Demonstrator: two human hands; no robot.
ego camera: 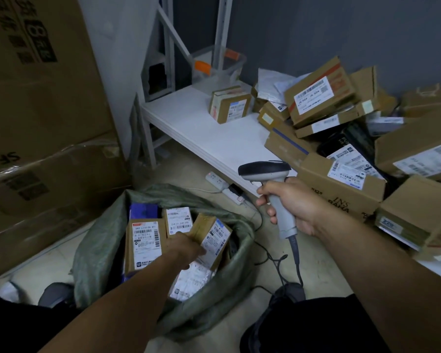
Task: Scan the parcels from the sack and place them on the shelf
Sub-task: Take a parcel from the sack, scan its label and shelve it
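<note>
Two bare forearms reach fwd from the bottom of the frame. Left hand [186,247] is down in the mouth of the green woven sack [97,245], which sits on the floor; its fingers are curled round a small brown parcel [211,236], label up, tilted, upper end raised above the rest. Also in the sack: a tall labelled box [143,245] upright at the left, a second labelled box [178,220] behind, and a white mailer [194,281] underneath.

Right hand [290,205] grips the grey handle of a barcode scanner [265,171], fingers wrapped round it. The dark head points left, in the air over the floor just off the front edge of the shelf [201,128]. The scanner's cable [273,258] trails to the floor.

On the low white shelf: one taped carton [229,104] alone nr the back edge, a clear tub [219,64] w/ orange clips at the back left corner, and a jumbled heap of cartons [341,138] and mailers filling the right end, back to front edge. A white power strip [219,183] lies on the floor below the front edge. Big cartons [36,98] are stacked at far left, beside the sack.
</note>
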